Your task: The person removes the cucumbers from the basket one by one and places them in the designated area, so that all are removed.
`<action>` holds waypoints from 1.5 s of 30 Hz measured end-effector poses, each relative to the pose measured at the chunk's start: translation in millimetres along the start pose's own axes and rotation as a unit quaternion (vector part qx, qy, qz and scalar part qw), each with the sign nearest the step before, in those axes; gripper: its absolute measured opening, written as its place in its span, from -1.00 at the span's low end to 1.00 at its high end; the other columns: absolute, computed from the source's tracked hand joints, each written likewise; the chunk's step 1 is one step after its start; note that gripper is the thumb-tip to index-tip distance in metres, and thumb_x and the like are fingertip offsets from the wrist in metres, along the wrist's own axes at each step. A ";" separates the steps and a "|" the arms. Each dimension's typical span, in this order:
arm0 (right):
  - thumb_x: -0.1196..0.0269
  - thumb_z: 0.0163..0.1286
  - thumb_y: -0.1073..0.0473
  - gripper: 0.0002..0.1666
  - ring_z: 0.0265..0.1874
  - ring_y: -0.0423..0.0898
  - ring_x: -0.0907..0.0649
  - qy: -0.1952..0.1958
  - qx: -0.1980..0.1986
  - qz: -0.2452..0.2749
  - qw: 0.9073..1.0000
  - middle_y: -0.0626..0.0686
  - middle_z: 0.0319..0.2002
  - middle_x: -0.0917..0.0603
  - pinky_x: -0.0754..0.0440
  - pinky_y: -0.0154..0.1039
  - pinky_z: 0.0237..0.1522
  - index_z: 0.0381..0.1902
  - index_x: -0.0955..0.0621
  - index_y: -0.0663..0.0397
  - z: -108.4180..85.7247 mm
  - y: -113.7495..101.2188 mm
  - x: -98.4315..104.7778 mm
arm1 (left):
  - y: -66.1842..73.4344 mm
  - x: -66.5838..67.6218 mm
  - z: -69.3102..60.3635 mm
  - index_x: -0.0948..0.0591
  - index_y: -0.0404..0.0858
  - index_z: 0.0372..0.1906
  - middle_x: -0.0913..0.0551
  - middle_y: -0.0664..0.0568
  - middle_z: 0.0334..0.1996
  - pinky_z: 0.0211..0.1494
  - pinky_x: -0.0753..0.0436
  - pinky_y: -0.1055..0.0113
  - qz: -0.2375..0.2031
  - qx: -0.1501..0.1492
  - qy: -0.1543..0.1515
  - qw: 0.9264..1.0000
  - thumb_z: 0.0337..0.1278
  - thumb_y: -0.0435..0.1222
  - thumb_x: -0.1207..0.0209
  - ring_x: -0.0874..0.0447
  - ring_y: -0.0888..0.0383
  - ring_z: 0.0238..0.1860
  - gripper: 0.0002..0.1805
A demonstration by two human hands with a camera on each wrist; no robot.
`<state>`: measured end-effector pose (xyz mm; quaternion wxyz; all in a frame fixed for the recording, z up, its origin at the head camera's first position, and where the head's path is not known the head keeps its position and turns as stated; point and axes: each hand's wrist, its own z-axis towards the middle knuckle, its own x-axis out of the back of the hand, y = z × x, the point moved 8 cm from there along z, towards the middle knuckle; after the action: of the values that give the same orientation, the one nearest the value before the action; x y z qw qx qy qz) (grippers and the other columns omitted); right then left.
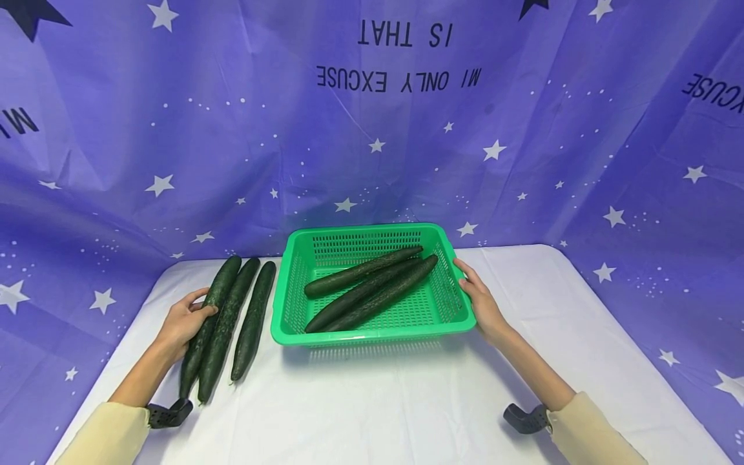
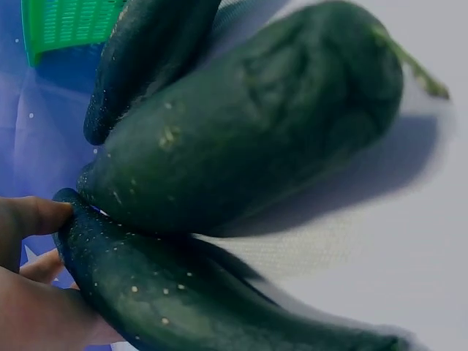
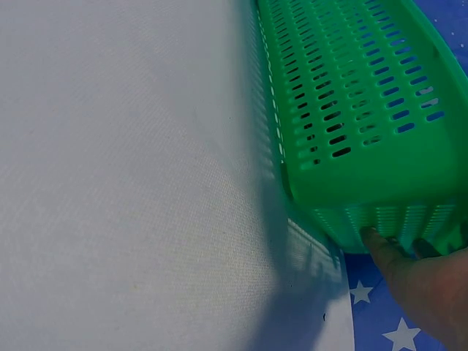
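Note:
Three dark green cucumbers lie on the left of the table. My left hand [image 1: 185, 321] grips the leftmost cucumber [image 1: 210, 316], thumb on its upper side; in the left wrist view the fingertips touch one end of this cucumber [image 2: 161, 292]. Close beside it lies the middle cucumber [image 1: 228, 329], and a third cucumber [image 1: 254, 323] sits slightly apart. A green plastic basket [image 1: 372, 335] at the centre holds three more cucumbers [image 1: 363, 272], slanted across its bottom. My right hand [image 1: 485, 309] holds the basket's right side at the rim; its fingers touch the end wall in the right wrist view.
A white cloth [image 1: 395, 407] covers the table. Purple-blue star-printed fabric [image 1: 372, 142] hangs behind and at both sides, close to the basket's far edge. Black wrist devices [image 1: 170, 413] are worn under both forearms.

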<state>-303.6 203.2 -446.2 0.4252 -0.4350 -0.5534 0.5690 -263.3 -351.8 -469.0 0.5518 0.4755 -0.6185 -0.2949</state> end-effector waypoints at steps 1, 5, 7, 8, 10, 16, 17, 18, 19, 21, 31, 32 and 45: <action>0.26 0.69 0.09 -0.36 0.09 0.05 -0.54 0.001 -0.001 0.001 1.000 0.30 0.45 -0.14 -0.62 -0.19 0.00 0.63 0.05 -0.10 0.2 0.3 0.1 | -0.7 -0.1 0.4 0.05 -0.39 0.57 -0.19 -0.54 0.34 -0.24 -0.69 0.21 0.000 0.001 0.000 1.000 0.46 -0.31 -0.01 -0.59 0.19 -0.23 -0.25; 0.26 0.69 0.09 -0.36 0.06 0.03 -0.55 0.002 -0.004 0.003 1.000 0.30 0.44 -0.16 -0.62 -0.21 -0.02 0.63 0.05 -0.10 0.8 0.9 0.3 | -2.0 0.1 1.2 0.04 -0.42 0.56 -0.19 -0.55 0.34 -0.24 -0.69 0.22 0.003 0.001 0.003 1.000 0.45 -0.32 -0.01 -0.58 0.20 -0.23 -0.25; 0.26 0.69 0.09 -0.36 0.06 0.02 -0.55 0.003 -0.005 0.002 1.000 0.30 0.44 -0.16 -0.62 -0.21 -0.02 0.63 0.05 -0.10 1.0 0.9 0.0 | -3.1 0.3 1.8 0.04 -0.42 0.56 -0.20 -0.55 0.33 -0.24 -0.69 0.24 0.000 0.004 0.003 1.000 0.45 -0.32 -0.01 -0.58 0.23 -0.25 -0.25; 0.25 0.69 0.08 -0.36 0.06 0.02 -0.55 0.003 -0.005 0.001 1.000 0.30 0.44 -0.15 -0.62 -0.22 -0.02 0.63 0.05 -0.10 1.0 0.7 0.0 | -3.5 0.2 2.0 0.04 -0.42 0.56 -0.20 -0.54 0.33 -0.25 -0.69 0.23 -0.003 0.005 0.003 1.000 0.45 -0.32 -0.01 -0.58 0.24 -0.27 -0.25; 0.26 0.69 0.08 -0.36 0.06 0.00 -0.55 0.004 -0.004 0.001 1.000 0.29 0.45 -0.14 -0.61 -0.23 -0.02 0.63 0.05 -0.10 0.7 0.1 -0.2 | -4.7 -0.1 3.0 0.04 -0.43 0.56 -0.20 -0.53 0.32 -0.26 -0.70 0.23 -0.010 0.009 0.001 1.000 0.44 -0.33 0.00 -0.58 0.27 -0.30 -0.25; 0.26 0.69 0.09 -0.36 0.04 -0.02 -0.55 0.006 -0.003 0.003 1.000 0.30 0.44 -0.15 -0.61 -0.25 -0.03 0.63 0.05 -0.08 1.2 0.8 -0.4 | -6.7 -1.6 4.4 0.03 -0.44 0.55 -0.12 -0.52 0.39 -0.24 -0.70 0.25 -0.015 0.016 -0.006 1.000 0.45 -0.31 -0.01 -0.56 0.30 -0.28 -0.26; 0.26 0.69 0.09 -0.36 0.04 -0.03 -0.55 0.005 -0.003 0.003 1.000 0.30 0.44 -0.15 -0.61 -0.25 -0.03 0.63 0.05 -0.08 1.3 0.9 -0.4 | -6.5 -2.1 4.1 0.03 -0.45 0.55 -0.10 -0.52 0.39 -0.24 -0.70 0.26 -0.013 0.017 -0.007 1.000 0.45 -0.31 -0.01 -0.55 0.30 -0.27 -0.26; 0.26 0.69 0.09 -0.36 0.04 -0.03 -0.55 0.004 -0.003 0.003 1.000 0.30 0.44 -0.15 -0.61 -0.25 -0.03 0.63 0.05 -0.08 1.4 0.9 -0.6 | -6.3 -2.8 3.9 0.03 -0.46 0.55 -0.09 -0.52 0.40 -0.25 -0.69 0.27 -0.011 0.017 -0.007 1.000 0.46 -0.31 -0.01 -0.54 0.31 -0.27 -0.26; 0.26 0.69 0.09 -0.36 0.03 -0.03 -0.55 0.004 -0.003 0.003 1.000 0.30 0.44 -0.15 -0.61 -0.24 -0.03 0.63 0.05 -0.08 1.5 0.9 -0.5 | -6.2 -3.8 3.6 0.02 -0.46 0.55 -0.08 -0.52 0.40 -0.24 -0.69 0.28 -0.012 0.018 -0.009 1.000 0.46 -0.31 0.00 -0.54 0.31 -0.27 -0.27; 0.26 0.69 0.08 -0.36 0.02 -0.05 -0.56 0.005 -0.001 0.002 1.000 0.30 0.43 -0.16 -0.62 -0.25 -0.04 0.63 0.05 -0.08 1.2 0.4 -0.1 | -5.8 -6.5 3.1 0.02 -0.46 0.55 -0.09 -0.50 0.40 -0.24 -0.69 0.27 -0.020 0.021 -0.011 1.000 0.46 -0.32 0.01 -0.54 0.32 -0.28 -0.27; 0.26 0.69 0.09 -0.36 0.04 -0.01 -0.55 0.005 -0.002 0.002 1.000 0.31 0.43 -0.15 -0.62 -0.25 -0.04 0.63 0.05 -0.08 1.2 0.7 0.3 | -3.2 -10.6 2.9 -0.05 -0.49 0.52 -0.15 -0.48 0.35 -0.22 -0.62 0.38 0.012 0.023 0.009 1.000 0.42 -0.32 -0.02 -0.47 -0.04 0.03 -0.28; 0.26 0.69 0.09 -0.36 0.05 -0.01 -0.54 0.005 -0.002 0.000 1.000 0.30 0.44 -0.14 -0.61 -0.25 -0.04 0.63 0.05 -0.08 1.1 0.6 0.4 | -3.0 -10.3 3.2 -0.06 -0.50 0.52 -0.16 -0.48 0.35 -0.21 -0.60 0.39 0.020 0.022 0.013 0.999 0.41 -0.32 -0.03 -0.43 -0.10 0.09 -0.28; 0.25 0.69 0.08 -0.36 0.02 -0.02 -0.55 0.007 -0.004 0.002 1.000 0.30 0.44 -0.15 -0.62 -0.24 -0.05 0.63 0.05 -0.09 0.8 1.2 0.5 | 0.1 -1.9 3.8 0.10 -0.43 0.56 -0.11 -0.50 0.42 0.39 -0.24 -0.15 0.035 0.027 0.000 0.999 0.48 -0.14 -0.03 -0.12 -0.38 0.41 -0.16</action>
<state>-304.6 203.4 -447.4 0.4260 -0.4421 -0.5517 0.5645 -267.1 -350.6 -470.5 0.5489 0.4683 -0.6422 -0.2589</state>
